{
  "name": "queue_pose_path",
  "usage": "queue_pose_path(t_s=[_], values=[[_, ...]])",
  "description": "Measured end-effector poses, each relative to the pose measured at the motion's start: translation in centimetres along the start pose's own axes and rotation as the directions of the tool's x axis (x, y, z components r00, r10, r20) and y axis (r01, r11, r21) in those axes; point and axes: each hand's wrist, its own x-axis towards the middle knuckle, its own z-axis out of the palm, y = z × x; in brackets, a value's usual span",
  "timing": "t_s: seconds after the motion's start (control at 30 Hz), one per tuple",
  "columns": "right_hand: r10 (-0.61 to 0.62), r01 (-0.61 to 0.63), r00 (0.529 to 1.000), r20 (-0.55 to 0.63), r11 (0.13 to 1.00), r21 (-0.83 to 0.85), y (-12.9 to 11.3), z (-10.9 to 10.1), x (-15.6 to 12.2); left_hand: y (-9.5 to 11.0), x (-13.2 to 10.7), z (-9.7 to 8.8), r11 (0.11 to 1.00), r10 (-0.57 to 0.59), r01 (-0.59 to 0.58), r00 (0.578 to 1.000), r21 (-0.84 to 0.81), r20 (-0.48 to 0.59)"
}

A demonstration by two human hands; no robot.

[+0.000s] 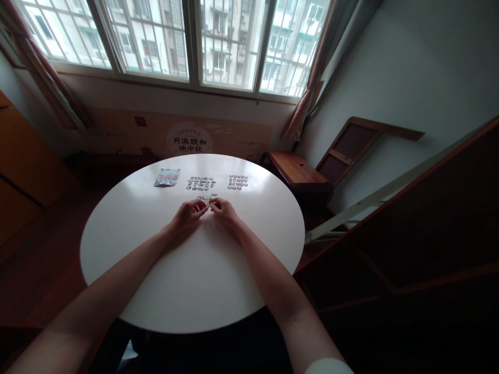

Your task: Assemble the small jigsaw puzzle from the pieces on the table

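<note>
Both hands meet over a small cluster of jigsaw puzzle pieces (206, 197) on the white round table (187, 280). My left hand (191, 212) is curled, its thumb and fingertips closed at the near left side of the cluster. Opposite it, my right hand (223, 209) pinches at the near right side. The fingertips appear to hold puzzle pieces, though these are tiny and partly covered by the fingers. Farther back lie a spread group of pieces (200, 183) and, to its right, pieces in neat rows (238, 182). A colourful picture sheet (167, 177) lies at the back left.
A wooden chair or bench (298, 169) stands beyond the table's right edge. A dark wooden panel (409, 249) slants along the right side. Behind the table are a printed cardboard panel (230, 136) and barred windows (226, 47) with curtains.
</note>
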Motion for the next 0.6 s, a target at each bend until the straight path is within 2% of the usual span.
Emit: queue_pose_path(t_s=[0.6], values=[[0.01,-0.01,1.0,0.001,1.0,0.004,-0.19,-0.03,-0.02,-0.27,-0.01,0.08,1.0,0.003,-0.003,1.0,0.009,-0.001]])
